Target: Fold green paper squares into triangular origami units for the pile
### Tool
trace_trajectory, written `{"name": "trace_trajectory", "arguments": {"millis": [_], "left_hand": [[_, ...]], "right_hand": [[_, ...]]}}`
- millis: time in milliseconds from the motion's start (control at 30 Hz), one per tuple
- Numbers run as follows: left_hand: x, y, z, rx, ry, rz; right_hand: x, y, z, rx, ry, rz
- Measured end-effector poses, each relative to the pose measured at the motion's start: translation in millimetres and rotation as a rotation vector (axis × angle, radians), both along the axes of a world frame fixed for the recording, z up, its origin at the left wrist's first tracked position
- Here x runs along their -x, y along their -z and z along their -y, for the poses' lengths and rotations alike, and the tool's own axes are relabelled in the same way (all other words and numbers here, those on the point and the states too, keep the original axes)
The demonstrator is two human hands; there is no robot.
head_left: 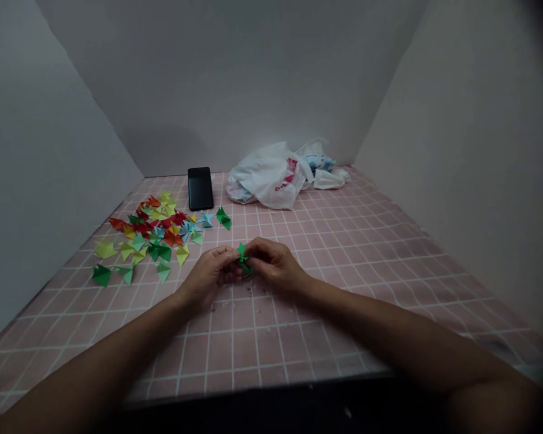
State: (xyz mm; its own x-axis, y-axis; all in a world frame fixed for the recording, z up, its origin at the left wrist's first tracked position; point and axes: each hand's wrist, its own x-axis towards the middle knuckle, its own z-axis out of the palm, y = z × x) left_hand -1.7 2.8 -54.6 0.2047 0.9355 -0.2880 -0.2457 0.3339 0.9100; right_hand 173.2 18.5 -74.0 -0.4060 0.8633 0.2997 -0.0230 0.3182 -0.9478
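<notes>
Between my two hands is a small green origami crane [242,256], its pointed tip showing above the fingers. My left hand [213,269] pinches it from the left with thumb and fingertips. From the other side, my right hand [275,263] grips it with thumb and forefinger. Fingers cover much of the folded paper, so its full shape is hidden. To the left lies a loose pile of folded paper cranes [154,226] in red, orange, yellow, light blue and green. One dark green crane [224,217] sits a little apart, beyond my left hand.
A black phone [200,188] lies behind the pile. Toward the back wall rests a crumpled white plastic bag [271,175] with red print, beside a blue and white packet [319,161]. Pale walls enclose the pink checked tablecloth [353,253] on three sides.
</notes>
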Motion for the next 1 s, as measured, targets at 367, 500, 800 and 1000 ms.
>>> {"name": "trace_trajectory", "arguments": {"millis": [367,500,800,1000], "left_hand": [[0.0,5.3,-0.3,-0.194,-0.084,-0.104],[-0.3,3.7,1.5,-0.174,-0.064,-0.140],[-2.2,1.8,3.2,-0.119,-0.056,-0.068],[-3.2,-0.5,3.6,-0.081,-0.053,-0.010]], "right_hand": [[1.7,6.2,-6.3,0.244,0.072,-0.188],[0.0,8.6,-7.0,0.094,0.128,-0.070],[-4.5,8.2,-7.0,-0.197,0.179,0.107],[-4.4,8.5,-6.5,-0.249,0.185,0.152]]}}
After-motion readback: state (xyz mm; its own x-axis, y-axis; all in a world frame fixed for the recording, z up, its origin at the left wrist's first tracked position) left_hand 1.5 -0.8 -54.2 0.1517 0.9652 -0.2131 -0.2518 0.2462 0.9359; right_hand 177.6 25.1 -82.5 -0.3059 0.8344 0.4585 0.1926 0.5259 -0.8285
